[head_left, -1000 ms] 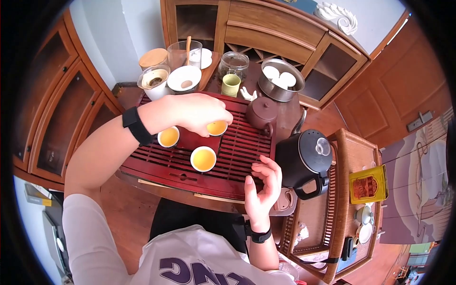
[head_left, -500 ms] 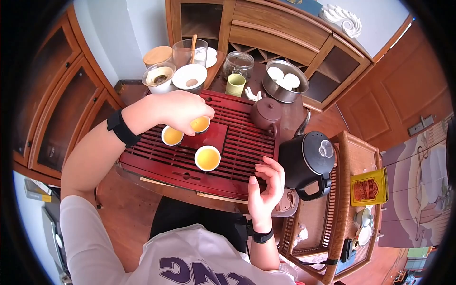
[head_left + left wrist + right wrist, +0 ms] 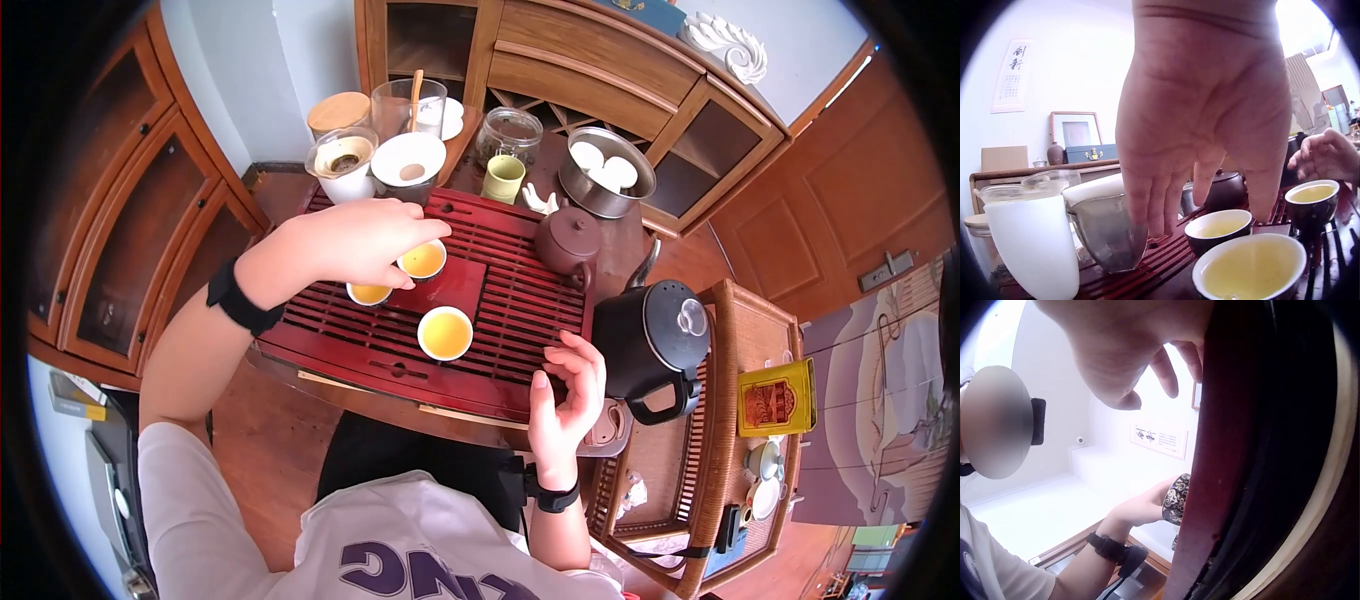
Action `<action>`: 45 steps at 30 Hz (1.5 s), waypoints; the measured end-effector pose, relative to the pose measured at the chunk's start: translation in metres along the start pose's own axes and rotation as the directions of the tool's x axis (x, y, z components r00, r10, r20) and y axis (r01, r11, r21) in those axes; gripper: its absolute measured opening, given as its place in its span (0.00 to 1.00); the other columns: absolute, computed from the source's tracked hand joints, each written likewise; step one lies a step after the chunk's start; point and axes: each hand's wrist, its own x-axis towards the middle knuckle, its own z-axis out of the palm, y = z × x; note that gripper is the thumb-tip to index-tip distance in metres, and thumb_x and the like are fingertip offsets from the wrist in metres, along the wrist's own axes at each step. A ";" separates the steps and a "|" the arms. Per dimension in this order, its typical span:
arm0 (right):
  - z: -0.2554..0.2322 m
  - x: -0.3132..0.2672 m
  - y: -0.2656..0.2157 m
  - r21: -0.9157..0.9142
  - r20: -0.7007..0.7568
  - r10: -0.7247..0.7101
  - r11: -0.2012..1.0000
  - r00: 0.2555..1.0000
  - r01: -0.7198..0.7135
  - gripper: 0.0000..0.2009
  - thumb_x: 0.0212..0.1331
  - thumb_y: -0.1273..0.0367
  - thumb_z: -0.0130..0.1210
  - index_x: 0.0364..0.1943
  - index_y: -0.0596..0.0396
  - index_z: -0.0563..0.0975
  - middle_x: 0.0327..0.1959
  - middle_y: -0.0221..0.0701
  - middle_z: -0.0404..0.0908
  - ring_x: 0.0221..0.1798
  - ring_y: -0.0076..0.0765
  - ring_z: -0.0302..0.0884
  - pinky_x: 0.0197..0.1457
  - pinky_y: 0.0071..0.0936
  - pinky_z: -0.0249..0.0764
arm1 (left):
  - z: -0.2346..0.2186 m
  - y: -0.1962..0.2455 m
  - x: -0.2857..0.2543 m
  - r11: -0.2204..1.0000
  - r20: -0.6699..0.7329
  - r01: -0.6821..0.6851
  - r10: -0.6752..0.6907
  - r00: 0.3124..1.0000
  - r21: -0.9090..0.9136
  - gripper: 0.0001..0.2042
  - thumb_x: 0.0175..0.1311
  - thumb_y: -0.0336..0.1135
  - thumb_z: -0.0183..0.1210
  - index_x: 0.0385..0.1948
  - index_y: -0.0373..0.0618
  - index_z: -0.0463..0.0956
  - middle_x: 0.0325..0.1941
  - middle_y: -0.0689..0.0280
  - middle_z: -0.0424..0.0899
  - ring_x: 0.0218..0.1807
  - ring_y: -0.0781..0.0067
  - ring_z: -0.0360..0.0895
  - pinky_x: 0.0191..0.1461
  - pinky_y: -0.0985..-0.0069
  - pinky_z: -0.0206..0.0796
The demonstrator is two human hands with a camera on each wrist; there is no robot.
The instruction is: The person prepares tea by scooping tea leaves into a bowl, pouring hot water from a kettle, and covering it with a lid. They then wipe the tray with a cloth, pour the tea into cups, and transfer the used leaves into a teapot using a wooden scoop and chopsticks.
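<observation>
My left hand point(image 3: 375, 243) is over the far cup point(image 3: 422, 260), which holds yellow tea and stands upright on the tea tray. In the left wrist view its fingers hang straight and spread, with that cup point(image 3: 1218, 230) between thumb and fingers. Partly under the hand is the left cup point(image 3: 370, 294); a third cup point(image 3: 445, 333) stands nearer the front. Both hold yellow tea. My right hand point(image 3: 568, 400) rests by the tray's right front corner, fingers loosely bent around nothing. The right wrist view shows the far cup's dark, gold-patterned side point(image 3: 1176, 499).
Right of the slatted red tray point(image 3: 335, 345) stands a black kettle point(image 3: 655, 340). A brown teapot point(image 3: 568, 238) sits at the tray's far right corner. Behind are a green cup point(image 3: 503, 180), a glass jar point(image 3: 510, 135), a steel pot point(image 3: 640, 185) and a white strainer point(image 3: 408, 158).
The left hand has carried the far cup leftward across the tray, closer to the left cup, then loosened its fingers from it. The right hand keeps its place.
</observation>
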 end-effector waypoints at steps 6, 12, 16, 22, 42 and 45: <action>0.001 0.001 -0.003 -0.020 0.011 0.012 1.000 1.000 -0.012 0.13 0.48 0.75 0.64 0.39 0.57 0.78 0.53 0.39 0.76 0.46 0.34 0.77 0.48 0.28 0.76 | 0.007 0.022 -0.054 0.987 -0.332 0.111 -0.145 0.932 -0.119 0.28 0.53 0.33 0.68 0.59 0.41 0.71 0.49 0.57 0.79 0.52 0.55 0.78 0.56 0.66 0.71; 0.019 0.001 -0.016 -0.012 0.147 0.083 0.997 0.986 -0.082 0.28 0.43 0.71 0.70 0.53 0.57 0.73 0.55 0.39 0.75 0.49 0.36 0.77 0.50 0.29 0.76 | 0.076 0.031 -0.097 0.783 -0.513 0.162 -0.533 0.673 -0.601 0.35 0.50 0.28 0.72 0.64 0.44 0.68 0.50 0.59 0.80 0.53 0.66 0.77 0.57 0.68 0.70; 0.048 0.000 -0.039 -0.203 0.374 0.038 0.978 0.927 0.042 0.52 0.36 0.63 0.76 0.70 0.60 0.57 0.57 0.44 0.72 0.54 0.45 0.77 0.56 0.37 0.76 | 0.116 0.042 -0.095 0.714 -0.493 0.148 -0.603 0.627 -0.684 0.41 0.49 0.29 0.73 0.69 0.46 0.62 0.51 0.60 0.79 0.50 0.66 0.77 0.57 0.69 0.70; 0.074 -0.003 -0.039 -0.314 0.281 0.032 0.948 0.959 0.061 0.47 0.44 0.69 0.71 0.70 0.61 0.57 0.53 0.41 0.76 0.54 0.46 0.78 0.56 0.37 0.76 | 0.145 0.039 -0.079 0.732 -0.608 0.134 -0.641 0.468 -0.668 0.41 0.47 0.28 0.74 0.67 0.45 0.64 0.49 0.61 0.79 0.45 0.68 0.77 0.53 0.70 0.71; 0.104 0.008 -0.032 -0.258 0.250 0.032 0.966 0.968 0.034 0.45 0.48 0.73 0.68 0.72 0.61 0.53 0.49 0.42 0.79 0.49 0.44 0.81 0.51 0.35 0.78 | 0.140 0.024 -0.052 0.831 -0.729 0.095 -0.530 0.433 -0.548 0.32 0.46 0.30 0.73 0.58 0.43 0.73 0.40 0.61 0.83 0.32 0.67 0.75 0.40 0.69 0.70; 0.107 0.007 -0.028 -0.253 0.240 0.024 0.967 0.970 0.038 0.45 0.48 0.74 0.68 0.72 0.61 0.53 0.50 0.42 0.79 0.50 0.45 0.81 0.51 0.36 0.78 | 0.140 0.025 -0.052 0.839 -0.736 0.108 -0.523 0.430 -0.533 0.31 0.46 0.30 0.73 0.57 0.43 0.73 0.40 0.61 0.83 0.32 0.66 0.75 0.41 0.68 0.70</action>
